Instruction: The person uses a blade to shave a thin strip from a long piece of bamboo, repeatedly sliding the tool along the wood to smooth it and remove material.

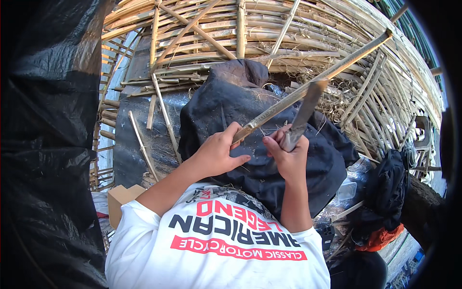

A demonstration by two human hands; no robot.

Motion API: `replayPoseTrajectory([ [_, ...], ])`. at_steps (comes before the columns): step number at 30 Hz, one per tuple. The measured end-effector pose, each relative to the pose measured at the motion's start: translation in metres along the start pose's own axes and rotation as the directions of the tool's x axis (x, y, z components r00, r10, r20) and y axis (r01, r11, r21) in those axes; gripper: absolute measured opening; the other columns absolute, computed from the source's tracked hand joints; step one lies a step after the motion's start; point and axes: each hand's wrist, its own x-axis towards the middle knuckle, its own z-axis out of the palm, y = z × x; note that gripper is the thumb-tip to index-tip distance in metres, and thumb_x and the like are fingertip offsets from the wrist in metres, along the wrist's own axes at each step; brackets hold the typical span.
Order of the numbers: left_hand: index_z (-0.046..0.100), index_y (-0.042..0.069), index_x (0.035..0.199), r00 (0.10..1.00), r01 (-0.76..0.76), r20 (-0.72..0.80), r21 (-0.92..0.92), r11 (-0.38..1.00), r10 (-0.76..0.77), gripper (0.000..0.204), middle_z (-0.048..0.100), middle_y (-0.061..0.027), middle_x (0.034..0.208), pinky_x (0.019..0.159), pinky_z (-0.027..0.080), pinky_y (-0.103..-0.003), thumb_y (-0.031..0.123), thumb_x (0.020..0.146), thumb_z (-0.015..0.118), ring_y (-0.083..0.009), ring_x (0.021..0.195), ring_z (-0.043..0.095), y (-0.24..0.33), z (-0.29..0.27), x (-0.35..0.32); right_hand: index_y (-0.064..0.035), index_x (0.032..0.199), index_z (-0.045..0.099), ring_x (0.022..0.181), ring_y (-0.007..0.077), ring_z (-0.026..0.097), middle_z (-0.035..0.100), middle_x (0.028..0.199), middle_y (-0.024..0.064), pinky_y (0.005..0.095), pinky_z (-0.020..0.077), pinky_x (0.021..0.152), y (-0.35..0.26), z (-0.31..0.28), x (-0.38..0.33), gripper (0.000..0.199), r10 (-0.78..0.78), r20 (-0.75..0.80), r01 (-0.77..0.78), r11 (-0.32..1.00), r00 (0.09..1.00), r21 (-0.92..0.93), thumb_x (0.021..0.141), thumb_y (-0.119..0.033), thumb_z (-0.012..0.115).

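Note:
My left hand (pixel 217 153) is closed on the near end of a long split bamboo strip (pixel 276 109), its thumb held apart. The strip slants up and away to the far right. In my right hand (pixel 291 159) is a broad-bladed knife (pixel 307 108), gripped at the handle, which my fingers mostly hide. Its blade points up and away, and its tip overlaps the strip in this view; I cannot tell whether they touch. Beneath both hands a black cloth (pixel 216 106) is draped over my lap.
Bamboo slats (pixel 202 41) form a lattice ahead. Loose strips (pixel 142 144) lie at the left, and a pile of split bamboo (pixel 380 106) at the right. A black plastic sheet (pixel 48 120) hangs at far left, near a cardboard box (pixel 120 200). An orange cloth (pixel 382 238) lies lower right.

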Motion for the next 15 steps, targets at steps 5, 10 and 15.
replayPoseTrajectory([
  [5,0.047,0.005,0.111,0.988,0.116,0.124,-0.249,0.962,-0.087,0.05,0.041,0.0026,0.075,0.058,0.038,-0.024,0.019,0.079,0.082,-0.0065,0.065,0.041,0.002,0.009,-0.002,-0.0037,0.079,0.054,0.057,0.0064,0.055,0.061,0.068,0.0019,0.0221,0.0448,0.05,0.005,0.001,-0.001,0.022,-0.02,-0.095,0.033,0.99,0.995,0.14,0.08,0.003,0.074],
  [10,0.048,0.006,0.117,0.993,0.118,0.072,-0.515,0.849,-0.095,0.045,0.037,0.0065,0.078,0.061,0.035,-0.02,0.016,0.085,0.077,-0.0021,0.068,0.036,0.01,-0.001,0.004,-0.0064,0.085,0.048,0.055,0.0125,0.059,0.06,0.071,0.0048,0.025,0.0485,0.049,0.021,0.0,-0.014,0.027,0.102,-0.013,-0.098,0.976,0.995,0.193,0.079,0.008,0.071],
  [15,0.048,0.002,0.106,0.989,0.033,-0.135,-0.241,0.97,-0.067,0.024,0.051,-0.0077,0.07,0.061,0.043,-0.032,0.02,0.097,0.06,-0.0175,0.063,0.049,-0.003,-0.015,0.003,-0.0019,0.091,0.053,0.079,0.0146,0.067,0.069,0.108,0.017,0.0255,0.0535,0.06,0.024,-0.057,0.001,0.019,-0.144,-0.388,0.13,0.989,0.91,-0.063,0.081,0.007,0.068],
])
